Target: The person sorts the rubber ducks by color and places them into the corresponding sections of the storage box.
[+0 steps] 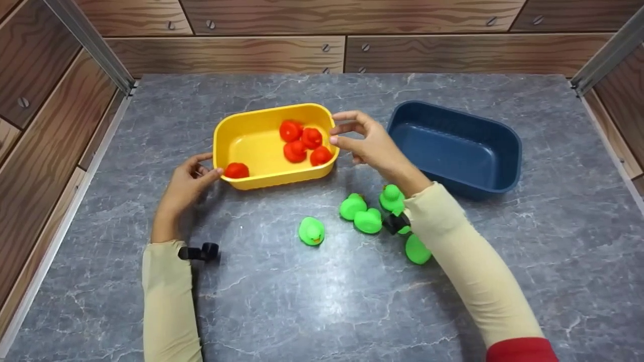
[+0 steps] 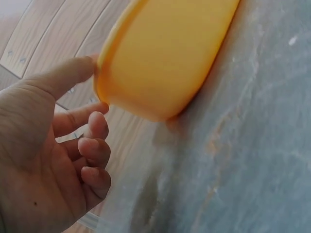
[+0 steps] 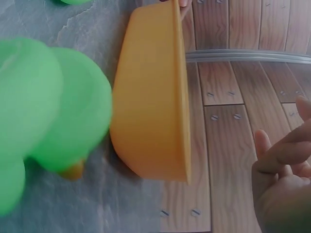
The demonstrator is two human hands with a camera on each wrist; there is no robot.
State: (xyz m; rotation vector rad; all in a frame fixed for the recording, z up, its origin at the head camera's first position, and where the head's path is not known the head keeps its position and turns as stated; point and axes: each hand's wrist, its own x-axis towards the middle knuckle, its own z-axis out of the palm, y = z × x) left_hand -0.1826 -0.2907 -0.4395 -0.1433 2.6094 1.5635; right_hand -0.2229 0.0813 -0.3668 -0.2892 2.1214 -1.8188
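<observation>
A yellow tub [image 1: 256, 182] holds several red rubber ducks [image 1: 295, 151], most clustered at its right end and one in the near left corner. My left hand [image 1: 188, 183] grips the tub's left end, thumb and index finger at the rim in the left wrist view, the other fingers curled below. At the opposite end is my right hand [image 1: 370, 143], its fingers spread and overlapping the rim in the head view. The right wrist view shows a gap between this hand [image 3: 286, 170] and the tub [image 3: 150, 97].
To the right stands a dark blue tub [image 1: 453, 156] with nothing inside. Several green rubber ducks [image 1: 368, 221] lie on the grey marbled table [image 1: 271, 301] under my right forearm; one green duck [image 1: 312, 231] sits apart, nearer the middle. Wood-patterned walls [image 1: 226, 55] border the table.
</observation>
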